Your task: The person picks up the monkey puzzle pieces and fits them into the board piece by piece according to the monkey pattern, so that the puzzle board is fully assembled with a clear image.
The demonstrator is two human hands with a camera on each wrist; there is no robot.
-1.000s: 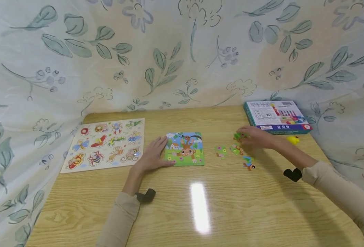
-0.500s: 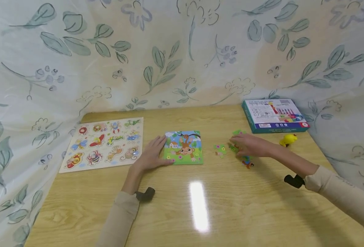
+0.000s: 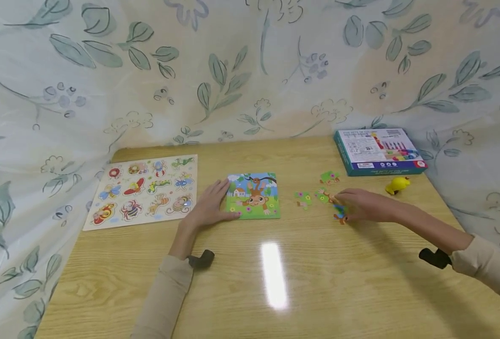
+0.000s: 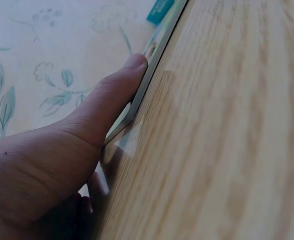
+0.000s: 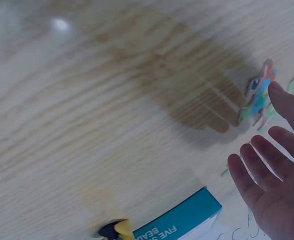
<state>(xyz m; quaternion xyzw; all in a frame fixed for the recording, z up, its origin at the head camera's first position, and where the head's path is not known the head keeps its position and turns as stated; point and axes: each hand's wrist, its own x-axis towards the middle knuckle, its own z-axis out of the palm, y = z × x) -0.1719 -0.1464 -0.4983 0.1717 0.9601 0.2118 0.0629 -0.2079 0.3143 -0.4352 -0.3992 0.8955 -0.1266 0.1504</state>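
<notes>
A square monkey picture puzzle lies flat on the wooden table. My left hand rests along its left side, thumb on the lower left corner. In the left wrist view the straight thumb lies against the thin board's edge. To the right, my right hand hovers low at a blue and brown puzzle piece, partly covering it. The right wrist view shows its fingers spread, with the thumb tip beside that piece. Green loose pieces lie nearby: one nearest the picture, one beside my fingertips, one farther back.
A pale insect puzzle board lies to the left of my left hand. At the back right are a flat teal and white box and a small yellow toy. Patterned fabric hangs behind the table.
My right hand has come from the far green piece, past the middle pieces, to the blue one nearer me. The far piece is uncovered now. My left hand stays at the picture.
</notes>
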